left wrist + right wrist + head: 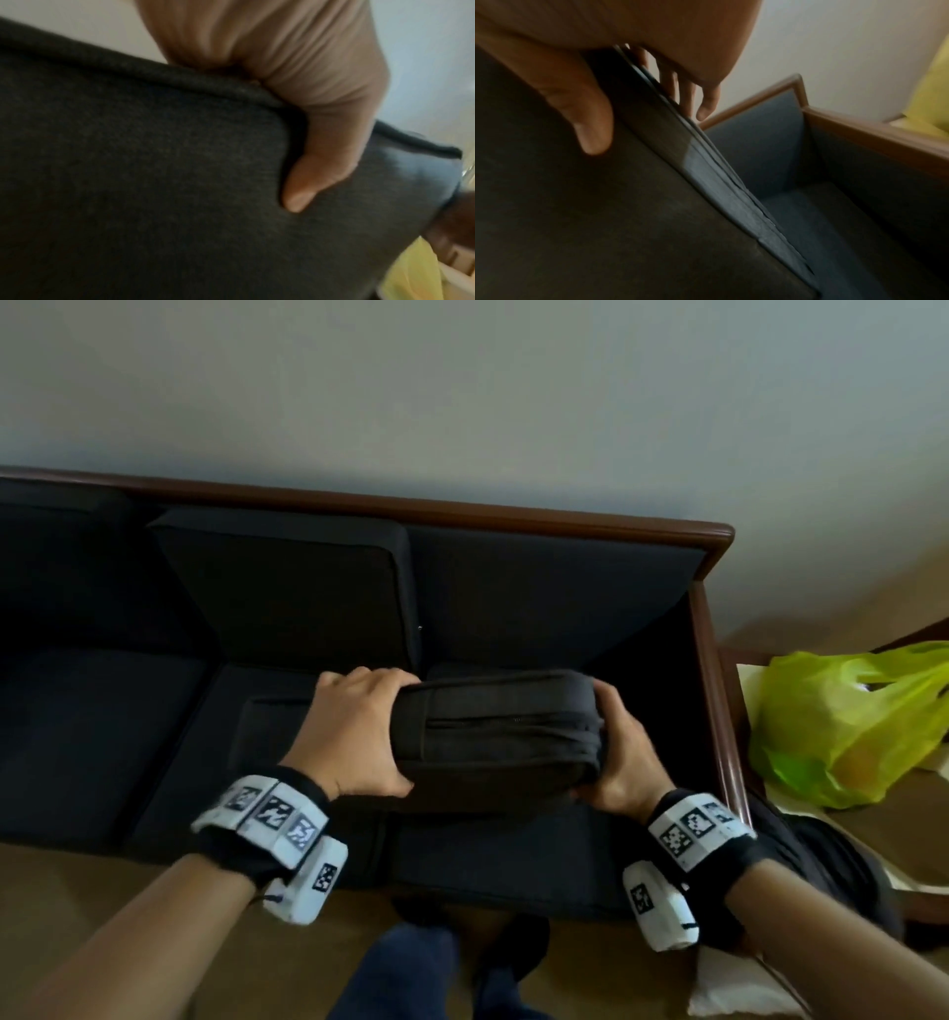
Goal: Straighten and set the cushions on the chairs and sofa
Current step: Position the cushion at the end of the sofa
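A dark grey cushion (493, 737) with a zip along its near edge is held above the right seat of the dark sofa (513, 865). My left hand (354, 737) grips its left end, thumb on the near face and fingers over the top. My right hand (624, 752) grips its right end the same way. In the left wrist view the thumb (321, 162) presses into the cushion fabric (154, 182). The right wrist view shows my thumb (588, 113) on the cushion's near face (577, 203) and the fingers (706, 101) behind its edge. A back cushion (287, 588) leans upright at the sofa's middle.
The sofa has a brown wooden frame (714, 660) against a pale wall. A green plastic bag (847, 721) lies on a low table to the right. Another dark cushion (267, 737) lies flat on the seat under my left hand. My shoe (508, 952) stands on the beige floor.
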Action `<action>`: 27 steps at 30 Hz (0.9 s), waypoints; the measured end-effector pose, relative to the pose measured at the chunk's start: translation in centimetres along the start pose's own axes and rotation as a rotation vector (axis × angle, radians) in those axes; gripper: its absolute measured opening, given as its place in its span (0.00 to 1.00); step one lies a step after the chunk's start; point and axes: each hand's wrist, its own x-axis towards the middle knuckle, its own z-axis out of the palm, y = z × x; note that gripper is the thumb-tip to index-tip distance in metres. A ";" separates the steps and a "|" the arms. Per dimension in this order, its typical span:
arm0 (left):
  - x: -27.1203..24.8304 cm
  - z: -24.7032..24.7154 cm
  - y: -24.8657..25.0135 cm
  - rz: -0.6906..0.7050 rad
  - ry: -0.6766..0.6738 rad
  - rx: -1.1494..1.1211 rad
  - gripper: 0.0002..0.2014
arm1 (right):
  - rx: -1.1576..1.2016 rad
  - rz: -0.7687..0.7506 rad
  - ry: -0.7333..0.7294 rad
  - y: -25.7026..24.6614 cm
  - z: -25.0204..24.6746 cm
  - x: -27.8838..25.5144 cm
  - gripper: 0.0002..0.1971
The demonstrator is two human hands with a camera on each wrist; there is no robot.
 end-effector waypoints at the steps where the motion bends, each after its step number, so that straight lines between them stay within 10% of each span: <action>1: 0.3 1.2 0.9 -0.024 -0.028 0.030 0.51 | 0.032 0.055 0.013 0.6 0.7 -0.5 0.51; 6: 2.6 4.3 6.6 -0.047 -0.019 0.079 0.50 | 0.083 0.389 0.220 1.4 -0.1 -1.9 0.54; 9: 3.4 4.6 9.3 -0.052 -0.021 0.099 0.49 | -0.368 0.514 0.090 0.0 -1.2 -1.5 0.54; 14: 3.2 4.9 9.8 0.032 -0.084 0.125 0.53 | -0.745 0.335 -0.160 -3.4 2.7 0.4 0.50; 22: 0.9 1.7 0.3 0.099 -0.171 0.082 0.57 | -0.812 0.222 0.095 -0.6 1.9 -1.4 0.40; 27: -1.1 2.0 0.0 -0.109 -0.187 -0.455 0.64 | -0.717 0.314 0.145 0.4 -0.7 -1.9 0.42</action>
